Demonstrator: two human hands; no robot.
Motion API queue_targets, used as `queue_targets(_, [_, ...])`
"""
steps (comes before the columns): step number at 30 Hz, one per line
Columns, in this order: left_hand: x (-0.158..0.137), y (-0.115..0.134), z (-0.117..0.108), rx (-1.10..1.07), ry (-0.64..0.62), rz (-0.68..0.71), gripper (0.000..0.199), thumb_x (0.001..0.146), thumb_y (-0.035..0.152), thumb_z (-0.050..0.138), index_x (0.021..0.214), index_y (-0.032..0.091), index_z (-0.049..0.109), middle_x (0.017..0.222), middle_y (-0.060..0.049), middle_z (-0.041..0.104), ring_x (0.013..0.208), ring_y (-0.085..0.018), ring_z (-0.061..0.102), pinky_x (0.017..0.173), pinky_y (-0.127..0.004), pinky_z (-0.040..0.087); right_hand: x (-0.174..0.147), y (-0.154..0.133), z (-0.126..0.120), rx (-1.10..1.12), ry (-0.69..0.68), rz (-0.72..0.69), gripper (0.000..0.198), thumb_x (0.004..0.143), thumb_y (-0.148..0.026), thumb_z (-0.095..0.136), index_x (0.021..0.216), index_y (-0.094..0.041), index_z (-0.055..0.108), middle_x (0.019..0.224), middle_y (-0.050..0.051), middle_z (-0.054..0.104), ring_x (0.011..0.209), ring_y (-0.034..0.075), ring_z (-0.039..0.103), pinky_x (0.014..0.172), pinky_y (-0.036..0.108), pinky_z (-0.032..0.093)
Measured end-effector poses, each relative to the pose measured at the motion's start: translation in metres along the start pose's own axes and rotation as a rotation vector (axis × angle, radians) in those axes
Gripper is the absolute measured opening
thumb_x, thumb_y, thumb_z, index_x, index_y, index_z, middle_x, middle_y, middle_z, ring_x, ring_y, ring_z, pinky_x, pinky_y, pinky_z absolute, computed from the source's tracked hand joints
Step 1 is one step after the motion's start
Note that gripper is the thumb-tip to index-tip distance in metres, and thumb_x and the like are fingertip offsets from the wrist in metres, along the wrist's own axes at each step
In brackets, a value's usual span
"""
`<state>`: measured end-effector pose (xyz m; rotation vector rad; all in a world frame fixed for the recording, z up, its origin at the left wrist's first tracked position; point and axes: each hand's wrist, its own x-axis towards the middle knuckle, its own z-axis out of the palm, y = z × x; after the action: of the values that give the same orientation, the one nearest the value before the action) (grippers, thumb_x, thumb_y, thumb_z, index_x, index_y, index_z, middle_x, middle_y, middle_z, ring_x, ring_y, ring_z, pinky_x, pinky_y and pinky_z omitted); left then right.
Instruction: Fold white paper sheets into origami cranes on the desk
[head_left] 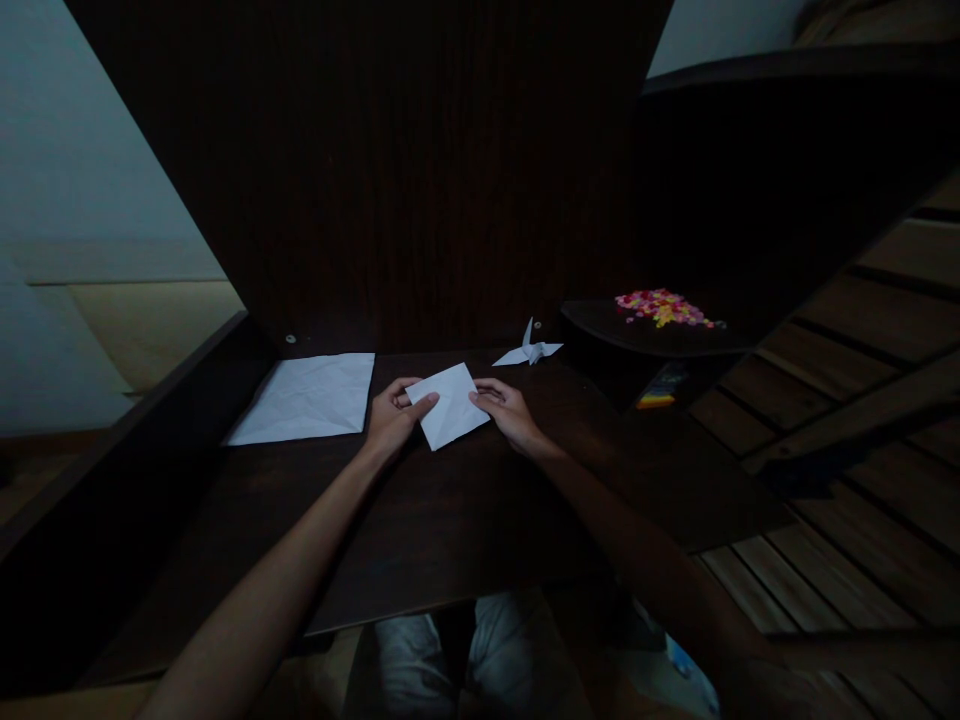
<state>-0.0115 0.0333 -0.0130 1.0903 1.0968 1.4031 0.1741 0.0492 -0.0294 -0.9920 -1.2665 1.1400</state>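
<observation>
A small folded square of white paper [451, 408] is held between both hands just above the dark desk. My left hand [393, 418] pinches its left corner, thumb on top and fingers behind. On the opposite side my right hand [511, 412] grips the right edge the same way, thumb over the paper. Creases run across the square's face. Beyond my right hand a white folded paper crane [529, 350] rests near the back panel. To the left of my left hand lies a larger creased sheet of white paper [307, 398], flat on the desk.
The dark wooden desk [420, 540] has a raised side wall at left and a tall back panel [390, 180]. A rounded shelf [637, 335] at right carries a heap of small pink, red and yellow pieces [664, 308]. Wooden slats [885, 400] stand farther right.
</observation>
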Motion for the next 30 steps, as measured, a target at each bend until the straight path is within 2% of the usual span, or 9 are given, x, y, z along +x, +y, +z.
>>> queue_targets(4, [0.0006,-0.0049,0.0013,-0.042,-0.006,-0.043,0.053,0.051,0.034,0.085,0.093,0.015,0.061,0.077,-0.004,0.071,0.068,-0.018,0.066,0.064,-0.028,0.051,-0.0016,0.0027,0.0030,0.076,-0.032,0.064,0.040,0.059,-0.029,0.076,0.096,-0.022,0.062,0.084,0.002,0.068,0.081,0.019,0.065,0.072,0.032,0.052])
queue_targets(8, [0.0003,-0.0070,0.0041,-0.041,0.012,-0.082,0.051,0.049,0.031,0.086,0.092,0.014,0.062,0.076,-0.004,0.071,0.069,-0.018,0.066,0.065,-0.027,0.051,-0.0015,0.0043,0.0030,0.093,-0.013,0.038,0.047,0.056,-0.026,0.078,0.100,-0.023,0.059,0.083,0.001,0.067,0.079,0.019,0.066,0.069,0.032,0.053])
queue_targets(11, [0.0010,-0.0054,0.0049,-0.101,0.009,-0.146,0.038,0.061,0.035,0.079,0.087,0.014,0.062,0.072,-0.003,0.068,0.065,-0.017,0.065,0.060,-0.026,0.051,-0.0006,0.0044,0.0020,0.084,0.014,-0.009,0.049,0.057,-0.026,0.077,0.103,-0.024,0.059,0.084,0.001,0.066,0.079,0.019,0.065,0.069,0.033,0.053])
queue_targets(13, [0.0020,-0.0037,0.0036,-0.208,-0.037,-0.238,0.030,0.072,0.039,0.067,0.087,0.013,0.061,0.070,-0.004,0.067,0.062,-0.017,0.065,0.057,-0.028,0.052,-0.0003,0.0042,0.0014,0.068,0.036,-0.050,0.046,0.059,-0.027,0.076,0.102,-0.023,0.061,0.089,0.003,0.067,0.081,0.019,0.065,0.071,0.033,0.053])
queue_targets(15, [0.0027,-0.0023,0.0016,-0.311,-0.100,-0.318,0.026,0.077,0.036,0.056,0.089,0.013,0.060,0.071,-0.006,0.067,0.062,-0.019,0.066,0.056,-0.030,0.054,-0.0004,0.0040,0.0009,0.050,0.055,-0.079,0.038,0.061,-0.028,0.074,0.098,-0.022,0.065,0.095,0.004,0.066,0.083,0.019,0.064,0.073,0.033,0.052])
queue_targets(18, [0.0020,-0.0015,-0.0003,-0.342,-0.163,-0.327,0.020,0.072,0.022,0.053,0.089,0.013,0.059,0.073,-0.007,0.069,0.064,-0.020,0.067,0.059,-0.031,0.055,-0.0002,0.0047,-0.0001,0.005,0.056,-0.110,0.025,0.064,-0.030,0.072,0.087,-0.021,0.070,0.096,0.005,0.063,0.084,0.019,0.063,0.075,0.033,0.051])
queue_targets(21, [-0.0005,-0.0017,0.0008,-0.301,-0.217,-0.312,0.028,0.062,0.011,0.052,0.089,0.013,0.060,0.076,-0.007,0.070,0.064,-0.019,0.068,0.062,-0.031,0.056,0.0005,0.0064,-0.0008,-0.046,0.045,-0.147,0.018,0.064,-0.031,0.073,0.079,-0.020,0.072,0.091,0.004,0.060,0.087,0.019,0.062,0.080,0.033,0.050])
queue_targets(25, [-0.0024,-0.0030,0.0026,-0.306,-0.279,-0.331,0.034,0.060,0.011,0.053,0.093,0.011,0.062,0.081,-0.008,0.071,0.068,-0.020,0.068,0.067,-0.033,0.057,0.0008,0.0083,-0.0008,-0.086,0.037,-0.148,0.022,0.059,-0.033,0.077,0.077,-0.020,0.072,0.091,0.004,0.058,0.089,0.019,0.060,0.083,0.034,0.049])
queue_targets(30, [-0.0019,-0.0046,0.0019,-0.314,-0.304,-0.330,0.032,0.058,0.010,0.054,0.089,0.012,0.063,0.086,-0.009,0.071,0.075,-0.020,0.068,0.072,-0.032,0.056,0.0000,0.0075,-0.0013,-0.184,0.059,-0.149,0.031,0.054,-0.035,0.081,0.080,-0.020,0.073,0.094,0.005,0.057,0.091,0.020,0.058,0.083,0.034,0.048])
